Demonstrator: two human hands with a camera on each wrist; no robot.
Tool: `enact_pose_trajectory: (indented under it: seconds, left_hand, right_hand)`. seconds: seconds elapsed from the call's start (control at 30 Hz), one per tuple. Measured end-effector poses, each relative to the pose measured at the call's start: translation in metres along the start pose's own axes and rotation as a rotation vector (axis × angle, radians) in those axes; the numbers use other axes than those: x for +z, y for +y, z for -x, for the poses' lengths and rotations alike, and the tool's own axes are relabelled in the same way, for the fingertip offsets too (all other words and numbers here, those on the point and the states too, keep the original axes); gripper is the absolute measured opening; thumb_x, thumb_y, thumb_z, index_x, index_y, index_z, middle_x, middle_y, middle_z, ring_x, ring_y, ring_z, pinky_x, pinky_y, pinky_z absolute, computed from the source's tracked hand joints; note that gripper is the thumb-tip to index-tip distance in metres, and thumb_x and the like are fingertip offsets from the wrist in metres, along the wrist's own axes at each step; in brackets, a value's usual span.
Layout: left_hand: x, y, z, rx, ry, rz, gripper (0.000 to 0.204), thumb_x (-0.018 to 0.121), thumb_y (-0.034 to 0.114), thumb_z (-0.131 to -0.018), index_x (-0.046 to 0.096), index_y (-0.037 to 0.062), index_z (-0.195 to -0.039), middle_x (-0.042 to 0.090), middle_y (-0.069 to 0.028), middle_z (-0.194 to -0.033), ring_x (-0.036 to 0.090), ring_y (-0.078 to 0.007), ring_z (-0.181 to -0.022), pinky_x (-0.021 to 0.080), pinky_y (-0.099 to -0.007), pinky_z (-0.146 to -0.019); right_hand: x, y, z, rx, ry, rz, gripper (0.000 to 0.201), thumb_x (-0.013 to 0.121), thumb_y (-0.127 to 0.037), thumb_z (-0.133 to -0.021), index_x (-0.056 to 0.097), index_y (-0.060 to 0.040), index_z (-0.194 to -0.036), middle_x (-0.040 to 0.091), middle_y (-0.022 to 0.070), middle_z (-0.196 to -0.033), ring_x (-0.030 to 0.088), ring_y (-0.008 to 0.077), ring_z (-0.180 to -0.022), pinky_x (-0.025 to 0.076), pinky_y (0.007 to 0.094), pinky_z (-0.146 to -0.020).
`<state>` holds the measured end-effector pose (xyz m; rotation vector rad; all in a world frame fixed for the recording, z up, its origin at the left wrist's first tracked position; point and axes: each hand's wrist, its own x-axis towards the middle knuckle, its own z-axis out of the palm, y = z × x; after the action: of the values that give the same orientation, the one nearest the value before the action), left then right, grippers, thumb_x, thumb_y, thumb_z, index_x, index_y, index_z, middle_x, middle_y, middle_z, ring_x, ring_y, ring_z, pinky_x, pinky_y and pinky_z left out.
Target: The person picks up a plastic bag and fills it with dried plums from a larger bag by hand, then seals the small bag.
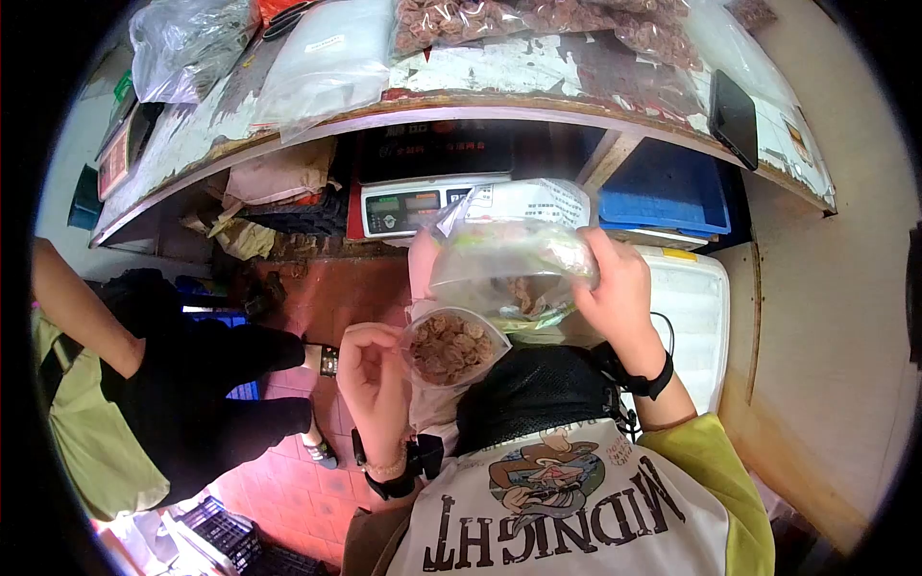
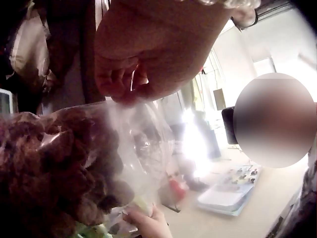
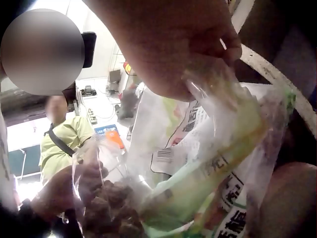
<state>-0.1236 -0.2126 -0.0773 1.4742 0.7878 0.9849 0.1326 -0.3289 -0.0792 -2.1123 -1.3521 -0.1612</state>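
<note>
Left hand (image 1: pixel 373 384) pinches the small bag (image 1: pixel 494 351) at nine o'clock; right hand (image 1: pixel 617 291) grips the big bag (image 1: pixel 471 276) at three. Keep the small bag upright.

Head view faces down; nearer wrist views share a bag (image 2: pixel 64 168).

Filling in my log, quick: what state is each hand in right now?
Left hand: closed, pinching the edge of a clear bag of brown pieces.
Right hand: closed, holding a printed plastic bag.
</note>
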Motion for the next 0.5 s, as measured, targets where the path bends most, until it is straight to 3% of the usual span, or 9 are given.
enact_pose_trajectory:
  seconds: [0.37,0.5]
  left_hand:
    - [-0.002,-0.005,0.001,0.022,-0.004,-0.027,0.011,0.053,-0.006,-0.092,0.053,0.0037,-0.096,0.058,-0.0047,-0.102,0.047,-0.0057,-0.075,0.039,-0.0186,-0.067]
    - [-0.001,-0.004,0.001,0.026,-0.007,-0.032,0.011,0.053,-0.006,-0.092,0.053,0.0041,-0.096,0.058,-0.0044,-0.102,0.047,-0.0058,-0.076,0.039,-0.0186,-0.066]
  right_hand:
    - [-0.003,-0.014,0.003,-0.063,-0.010,0.013,0.039,0.067,-0.007,-0.068,0.057,-0.0058,-0.105,0.063,0.0144,-0.078,0.062,0.0354,-0.071,0.050,0.0440,-0.065]
    - [0.001,-0.007,0.001,0.103,-0.123,-0.003,0.037,0.065,-0.008,-0.072,0.055,-0.0055,-0.107,0.064,0.0173,-0.077,0.064,0.0382,-0.073,0.050,0.0465,-0.065]
